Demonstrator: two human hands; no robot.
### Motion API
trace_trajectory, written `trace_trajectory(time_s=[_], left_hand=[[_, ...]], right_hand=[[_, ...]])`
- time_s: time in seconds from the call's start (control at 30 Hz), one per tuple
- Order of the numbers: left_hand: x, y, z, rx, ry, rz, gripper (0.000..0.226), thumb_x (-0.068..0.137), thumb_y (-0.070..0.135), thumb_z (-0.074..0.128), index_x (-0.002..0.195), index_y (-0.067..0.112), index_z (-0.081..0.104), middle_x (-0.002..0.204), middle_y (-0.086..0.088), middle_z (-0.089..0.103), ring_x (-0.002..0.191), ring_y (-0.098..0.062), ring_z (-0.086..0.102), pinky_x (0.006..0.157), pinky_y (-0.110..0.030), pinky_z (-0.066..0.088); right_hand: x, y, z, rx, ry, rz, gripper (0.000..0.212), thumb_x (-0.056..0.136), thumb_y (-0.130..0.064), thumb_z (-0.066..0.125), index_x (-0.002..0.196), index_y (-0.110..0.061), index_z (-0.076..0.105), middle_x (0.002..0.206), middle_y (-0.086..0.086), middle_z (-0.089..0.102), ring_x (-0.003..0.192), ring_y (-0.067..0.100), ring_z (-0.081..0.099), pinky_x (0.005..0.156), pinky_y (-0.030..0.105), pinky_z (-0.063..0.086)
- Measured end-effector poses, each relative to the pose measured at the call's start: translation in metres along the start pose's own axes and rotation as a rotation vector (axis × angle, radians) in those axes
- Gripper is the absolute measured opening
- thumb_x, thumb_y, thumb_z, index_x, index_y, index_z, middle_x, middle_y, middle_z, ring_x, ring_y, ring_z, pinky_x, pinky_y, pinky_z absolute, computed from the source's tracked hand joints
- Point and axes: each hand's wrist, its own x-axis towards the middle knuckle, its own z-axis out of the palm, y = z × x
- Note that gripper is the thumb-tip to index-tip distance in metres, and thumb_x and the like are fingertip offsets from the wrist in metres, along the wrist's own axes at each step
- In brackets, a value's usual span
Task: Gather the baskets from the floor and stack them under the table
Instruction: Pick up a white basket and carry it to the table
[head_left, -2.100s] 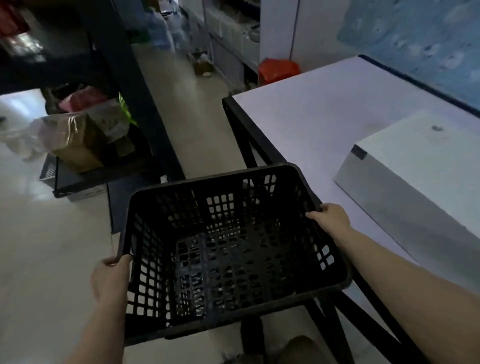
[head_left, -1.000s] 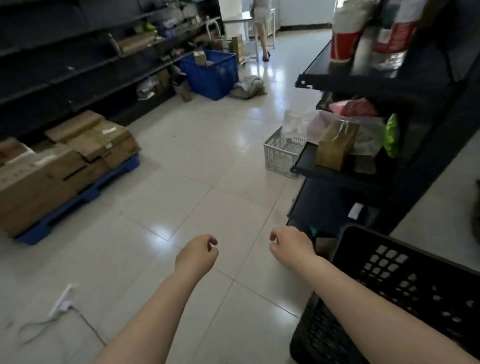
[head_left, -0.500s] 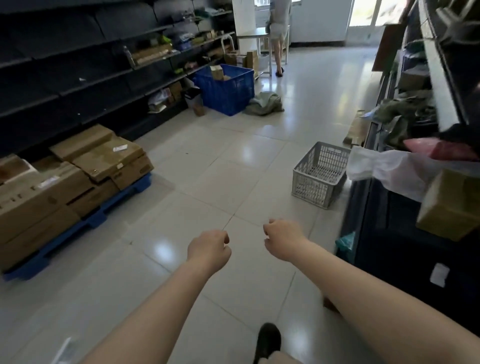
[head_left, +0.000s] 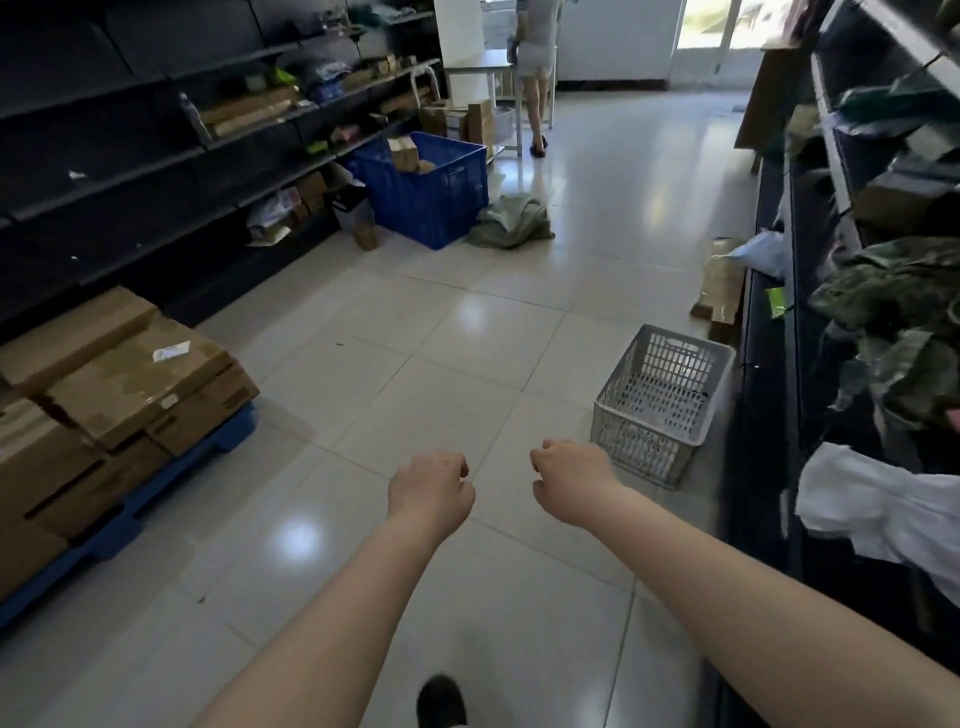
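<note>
A grey perforated basket (head_left: 662, 402) stands empty on the tiled floor against the base of the right-hand shelving. My right hand (head_left: 569, 480) hovers just left of and in front of it, fingers curled into a loose fist with nothing inside. My left hand (head_left: 428, 491) is beside it at the same height, also curled shut and holding nothing. Both arms reach forward over the floor. The black basket and the table are out of view.
Dark shelving lines both sides; the right shelves (head_left: 883, 312) hold clothes and bags. Cardboard boxes (head_left: 104, 395) sit on a blue pallet at left. A blue crate (head_left: 423, 187) and a cloth heap (head_left: 511, 223) lie ahead. A person (head_left: 535, 73) stands by a far table.
I let go of the black basket by the table and turned into the aisle. The grey basket has come nearer and my empty fists have stayed out in front.
</note>
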Motion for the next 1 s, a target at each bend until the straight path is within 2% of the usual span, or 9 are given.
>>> trace_trajectory(time_s=[0.13,0.33,0.43,0.6,0.7,0.83,0.9,0.97,1.0], left_hand=[[0.113,0.02,-0.007,0.064,-0.023,0.117,0.037,0.091,0.024,0.042,0.123,0.018,0.058,0.126,-0.004,0.06,0.119,-0.027,0.052,0.09,-0.032,0.045],[0.285,0.057,-0.034,0.164,-0.084,0.315,0.037,0.095,0.026,0.039,0.127,0.017,0.054,0.133,-0.004,0.055,0.123,-0.027,0.051,0.093,-0.032,0.043],[0.367,0.086,-0.046,0.198,-0.125,0.411,0.036,0.096,0.026,0.038,0.127,0.016,0.054,0.133,-0.005,0.054,0.123,-0.026,0.05,0.092,-0.034,0.043],[0.493,0.154,-0.048,0.246,-0.16,0.545,0.035,0.095,0.028,0.039,0.124,0.019,0.056,0.129,-0.003,0.055,0.121,-0.025,0.051,0.09,-0.034,0.042],[0.566,0.203,-0.043,0.279,-0.188,0.594,0.034,0.095,0.027,0.039,0.123,0.017,0.056,0.128,-0.003,0.055,0.121,-0.025,0.049,0.092,-0.036,0.043],[0.655,0.274,-0.044,0.312,-0.21,0.639,0.034,0.095,0.026,0.039,0.124,0.017,0.055,0.13,-0.003,0.054,0.124,-0.023,0.047,0.092,-0.034,0.042],[0.695,0.309,-0.048,0.338,-0.197,0.691,0.035,0.095,0.025,0.038,0.124,0.017,0.056,0.129,-0.003,0.055,0.124,-0.023,0.047,0.092,-0.033,0.041],[0.732,0.344,-0.05,0.331,-0.199,0.737,0.034,0.095,0.023,0.039,0.123,0.015,0.056,0.129,-0.004,0.055,0.124,-0.024,0.047,0.093,-0.034,0.042],[0.75,0.361,-0.05,0.326,-0.21,0.759,0.034,0.095,0.023,0.04,0.123,0.014,0.057,0.128,-0.005,0.055,0.123,-0.024,0.047,0.093,-0.034,0.042]], right_hand=[[0.086,0.035,-0.009,0.008,-0.009,0.089,0.031,0.091,-0.02,0.044,0.117,-0.008,0.056,0.121,0.01,0.055,0.115,0.03,0.054,0.085,0.037,0.044],[0.204,0.097,-0.024,0.103,-0.015,0.334,0.029,0.09,-0.017,0.044,0.113,-0.005,0.057,0.12,0.012,0.056,0.113,0.03,0.054,0.082,0.036,0.042],[0.257,0.137,-0.032,0.142,0.002,0.442,0.029,0.092,-0.018,0.042,0.114,-0.006,0.058,0.119,0.012,0.058,0.109,0.03,0.056,0.069,0.032,0.033],[0.337,0.222,-0.041,0.199,0.004,0.607,0.032,0.092,-0.02,0.042,0.116,-0.007,0.057,0.121,0.01,0.057,0.111,0.03,0.055,0.072,0.035,0.037],[0.384,0.281,-0.037,0.265,0.002,0.671,0.03,0.091,-0.021,0.043,0.116,-0.01,0.056,0.12,0.009,0.057,0.108,0.028,0.056,0.07,0.033,0.035],[0.436,0.365,-0.04,0.388,-0.006,0.787,0.029,0.089,-0.017,0.042,0.113,-0.009,0.058,0.119,0.008,0.058,0.097,0.026,0.056,0.073,0.034,0.04],[0.455,0.406,-0.047,0.415,0.01,0.851,0.027,0.089,-0.018,0.042,0.108,-0.01,0.06,0.109,0.007,0.06,0.09,0.025,0.055,0.071,0.033,0.04],[0.471,0.443,-0.053,0.455,0.032,0.913,0.016,0.089,-0.018,0.043,0.089,-0.012,0.058,0.088,0.003,0.054,0.081,0.024,0.049,0.068,0.032,0.038],[0.478,0.46,-0.056,0.484,0.043,0.951,0.014,0.09,-0.019,0.043,0.082,-0.013,0.054,0.084,0.003,0.051,0.08,0.023,0.048,0.068,0.032,0.037]])
